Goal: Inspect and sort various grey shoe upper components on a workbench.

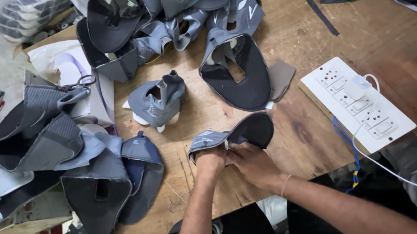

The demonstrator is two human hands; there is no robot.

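Both hands grip one grey and black fabric shoe upper [242, 131] lying on the wooden table [316, 38] near its front edge. My left hand [210, 161] pinches its grey left end. My right hand [251, 161] holds the middle, just under the black curved part. A shaped grey shoe upper [158, 101] stands a little further back, and a flat black and grey upper [237, 67] lies to its right.
A heap of grey and black uppers [162, 10] covers the back of the table, another stack [63, 152] the left. A white socket board [359, 102] with blue and white cables lies at right. Scissors [83, 82] rest at left.
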